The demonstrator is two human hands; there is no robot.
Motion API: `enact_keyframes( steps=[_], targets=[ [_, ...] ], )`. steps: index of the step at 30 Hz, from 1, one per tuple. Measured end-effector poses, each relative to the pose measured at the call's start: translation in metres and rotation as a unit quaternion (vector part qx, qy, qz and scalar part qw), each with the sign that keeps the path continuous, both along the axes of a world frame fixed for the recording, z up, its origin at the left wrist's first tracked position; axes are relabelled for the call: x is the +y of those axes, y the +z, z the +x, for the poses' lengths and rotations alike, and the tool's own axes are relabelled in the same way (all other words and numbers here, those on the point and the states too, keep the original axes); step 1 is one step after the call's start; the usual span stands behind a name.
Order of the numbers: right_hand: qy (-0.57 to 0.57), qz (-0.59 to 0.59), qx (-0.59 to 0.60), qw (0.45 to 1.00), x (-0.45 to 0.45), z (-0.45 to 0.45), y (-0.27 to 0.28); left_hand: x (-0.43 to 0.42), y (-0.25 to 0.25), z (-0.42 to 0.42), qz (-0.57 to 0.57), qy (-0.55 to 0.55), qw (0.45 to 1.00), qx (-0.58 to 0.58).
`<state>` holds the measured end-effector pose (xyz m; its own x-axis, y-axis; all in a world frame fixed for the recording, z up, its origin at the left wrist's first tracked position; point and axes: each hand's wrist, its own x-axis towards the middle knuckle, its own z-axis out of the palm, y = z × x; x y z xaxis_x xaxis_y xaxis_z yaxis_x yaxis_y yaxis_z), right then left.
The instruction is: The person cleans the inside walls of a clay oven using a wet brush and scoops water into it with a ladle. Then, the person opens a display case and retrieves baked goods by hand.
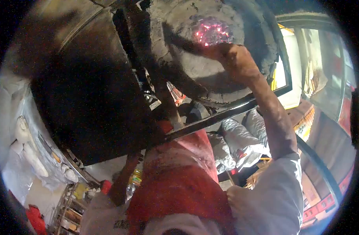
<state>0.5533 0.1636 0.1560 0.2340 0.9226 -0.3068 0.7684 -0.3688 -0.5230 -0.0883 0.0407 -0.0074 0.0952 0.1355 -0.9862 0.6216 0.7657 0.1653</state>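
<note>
My right hand (231,55) reaches over a round, pale, crusted clay oven top (226,88), close beside glowing coals (212,32) at its middle. The fingers lie in shadow against the coals, and I cannot make out whether they hold anything. My left forearm (124,176) runs up to the edge of a large black surface (85,105) and disappears at it; the left hand is hidden. A dark metal frame edge (222,117) borders the oven in front of my red apron (175,180).
Several filled whitish sacks (240,141) stand below the frame on the right. A clear bottle with a yellow label (134,180) is by my left side. Crates (73,211) stand at lower left, and cardboard boxes (302,111) at right near a glass panel (328,62).
</note>
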Motion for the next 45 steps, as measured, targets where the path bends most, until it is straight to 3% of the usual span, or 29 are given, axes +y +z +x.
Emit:
enact_keyframes(
  steps=[3,4,7,8,9,11,12,15,17,20,23,25,26,27,29,30,31,32,33,34,35,36,37,38,39,40,41,43,45],
  targets=[
    [0.031,-0.006,-0.061,0.998,-0.031,0.008,-0.020,-0.003,-0.006,0.000,-0.007,0.007,1.000,-0.008],
    [0.107,0.127,-0.032,0.986,-0.052,0.018,-0.073,-0.005,-0.007,0.000,-0.007,0.011,1.000,-0.013],
    [0.040,0.063,0.017,0.997,-0.053,0.001,-0.025,-0.008,-0.001,0.003,-0.002,0.020,1.000,-0.023],
    [0.105,0.107,-0.039,0.988,-0.051,0.001,-0.010,-0.010,0.002,0.004,0.001,0.026,0.999,-0.029],
    [0.106,0.110,-0.036,0.988,-0.061,0.007,-0.029,-0.011,0.006,0.007,0.004,0.035,0.999,-0.038],
    [0.072,-0.026,-0.081,0.994,-0.093,0.027,-0.077,-0.013,0.016,0.018,0.008,0.048,0.997,-0.052],
    [0.071,0.081,0.025,0.994,-0.078,0.009,-0.034,-0.014,0.018,0.026,0.012,0.048,0.997,-0.053],
    [0.011,0.073,0.072,0.995,-0.082,0.002,-0.022,-0.016,0.039,0.058,-0.005,-0.019,0.998,0.063],
    [0.069,0.133,0.015,0.989,-0.085,0.010,-0.027,-0.015,0.056,0.078,0.003,-0.020,0.996,0.092],
    [0.000,0.067,-0.018,0.998,-0.092,0.004,-0.015,-0.027,0.047,0.071,0.019,-0.013,0.998,0.060],
    [-0.020,0.129,0.085,0.988,-0.097,0.000,-0.027,-0.032,0.052,0.081,0.033,0.003,0.999,0.022],
    [0.001,0.005,-0.022,1.000,-0.087,-0.004,-0.040,-0.037,0.050,0.084,0.038,0.012,0.999,0.026],
    [-0.029,-0.004,0.031,0.999,-0.091,0.000,-0.033,-0.040,0.048,0.085,0.040,0.020,0.999,0.028],
    [-0.021,-0.003,0.030,0.999,-0.081,0.004,-0.023,-0.042,0.051,0.088,0.041,0.028,0.998,0.028],
    [0.059,0.151,-0.015,0.987,-0.068,0.010,-0.017,-0.046,0.061,0.091,0.041,0.022,0.998,0.042],
    [0.053,0.089,-0.084,0.991,-0.058,0.022,-0.034,-0.061,0.034,0.063,0.038,0.027,0.998,0.037],
    [0.057,0.087,-0.096,0.990,-0.034,0.026,-0.024,-0.086,-0.010,0.015,0.145,-0.149,0.978,-0.023],
    [0.061,0.085,-0.106,0.989,-0.006,0.029,-0.007,-0.103,-0.035,-0.014,0.247,-0.317,0.912,-0.079],
    [0.067,0.137,-0.110,0.982,0.019,0.033,-0.004,-0.102,-0.028,-0.006,0.245,-0.311,0.915,-0.078],
    [0.126,0.216,-0.155,0.956,0.046,0.049,-0.026,-0.095,-0.014,0.012,0.206,-0.215,0.954,-0.027],
    [0.088,0.123,-0.172,0.974,0.080,0.044,-0.026,-0.088,0.001,0.029,0.164,-0.115,0.979,0.024],
    [0.077,0.125,-0.108,0.983,0.101,0.044,-0.028,-0.083,0.014,0.039,0.163,-0.110,0.980,0.025],
    [0.081,0.124,-0.107,0.983,0.120,0.057,-0.060,-0.077,0.025,0.049,0.201,-0.139,0.970,0.014],
    [0.161,0.172,-0.086,0.968,0.135,0.073,-0.105,-0.076,0.029,0.051,0.237,-0.167,0.957,0.003],
    [0.241,0.216,-0.063,0.944,0.142,0.057,-0.098,-0.078,0.026,0.048,0.231,-0.162,0.959,0.003],
    [0.176,0.108,0.010,0.978,0.130,0.055,-0.081,-0.079,0.020,0.044,0.205,-0.240,0.949,0.004],
    [0.180,0.102,0.006,0.978,0.132,0.061,-0.077,-0.081,0.013,0.042,0.181,-0.317,0.931,0.002],
    [0.272,0.034,-0.231,0.934,0.138,0.076,-0.065,-0.091,0.004,0.037,0.203,-0.371,0.906,-0.009],
    [0.299,0.040,-0.232,0.925,0.148,0.082,-0.035,-0.099,-0.007,0.030,0.226,-0.406,0.885,-0.013]
  ],
)
